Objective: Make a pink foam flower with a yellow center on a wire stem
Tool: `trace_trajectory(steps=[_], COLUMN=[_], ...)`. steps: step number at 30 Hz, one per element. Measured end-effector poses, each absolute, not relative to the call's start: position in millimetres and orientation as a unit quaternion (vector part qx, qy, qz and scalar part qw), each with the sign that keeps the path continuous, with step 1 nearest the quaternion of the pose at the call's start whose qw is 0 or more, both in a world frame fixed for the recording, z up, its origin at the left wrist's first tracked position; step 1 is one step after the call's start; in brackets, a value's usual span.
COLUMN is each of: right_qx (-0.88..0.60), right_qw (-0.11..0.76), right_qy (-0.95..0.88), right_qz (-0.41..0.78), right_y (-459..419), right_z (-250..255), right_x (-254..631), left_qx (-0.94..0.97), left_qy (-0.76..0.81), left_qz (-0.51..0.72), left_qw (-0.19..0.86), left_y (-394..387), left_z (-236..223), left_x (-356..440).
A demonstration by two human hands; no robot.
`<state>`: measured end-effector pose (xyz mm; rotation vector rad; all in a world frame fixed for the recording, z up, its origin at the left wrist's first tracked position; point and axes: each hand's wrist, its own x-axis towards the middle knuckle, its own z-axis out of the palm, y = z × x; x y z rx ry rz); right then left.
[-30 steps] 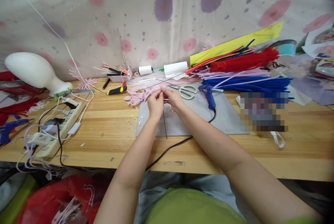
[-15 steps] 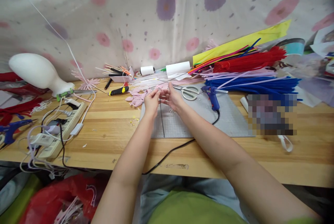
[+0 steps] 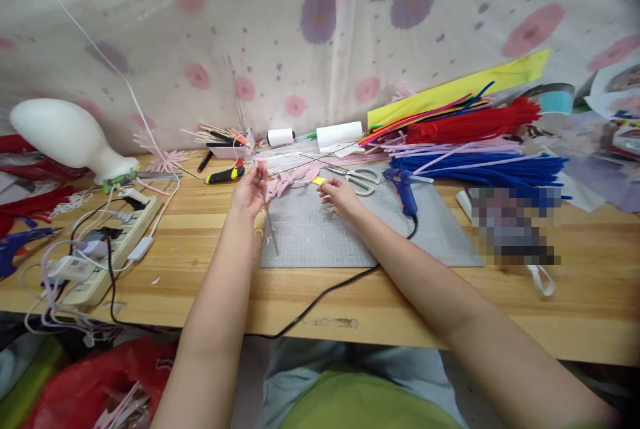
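Note:
My left hand [image 3: 250, 192] is closed around a thin dark wire [image 3: 271, 232], which slants down over the left edge of the grey cutting mat [image 3: 440, 242]. The wire looks smeared by motion. Between the fingertips of my right hand [image 3: 341, 195] is a small yellow strip [image 3: 318, 181]; its material is hard to make out. Pale pink fuzzy petal pieces [image 3: 293, 180] lie between the two hands at the mat's back edge. Just behind my right hand rest scissors with pale handles [image 3: 364, 181]. More thin dark wires [image 3: 320, 161] cross behind the petals.
A blue glue gun [image 3: 404, 194] lies on the mat, its black cord [image 3: 340, 290] running to the front edge. Red [image 3: 470, 121] and blue pipe cleaners [image 3: 480, 172] are piled back right. On the left are a utility knife [image 3: 225, 175], a power strip [image 3: 120, 242] and a white foam head [image 3: 65, 129].
My hands, together before, have moved apart, the left one going left with the dark wire. A yellow strip now shows in my right hand's fingers.

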<state>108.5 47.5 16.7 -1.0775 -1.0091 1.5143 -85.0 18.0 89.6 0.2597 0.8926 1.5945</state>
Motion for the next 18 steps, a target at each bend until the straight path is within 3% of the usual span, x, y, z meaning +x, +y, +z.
trace_trajectory(steps=[13,18], right_qx=[-0.462,-0.476], right_qw=[0.345,0.309], right_qy=[-0.602,-0.737], right_qz=[0.553,0.368], right_y=[55.1,54.4], right_z=[5.0,9.9], right_x=[62.0,17.2], left_qx=[0.28,0.32], left_qy=[0.557,0.573], left_qz=[0.648,0.645], left_qw=[0.438,0.392], left_y=[7.2,4.9], left_z=[97.6,90.0], left_x=[-113.8,-120.1])
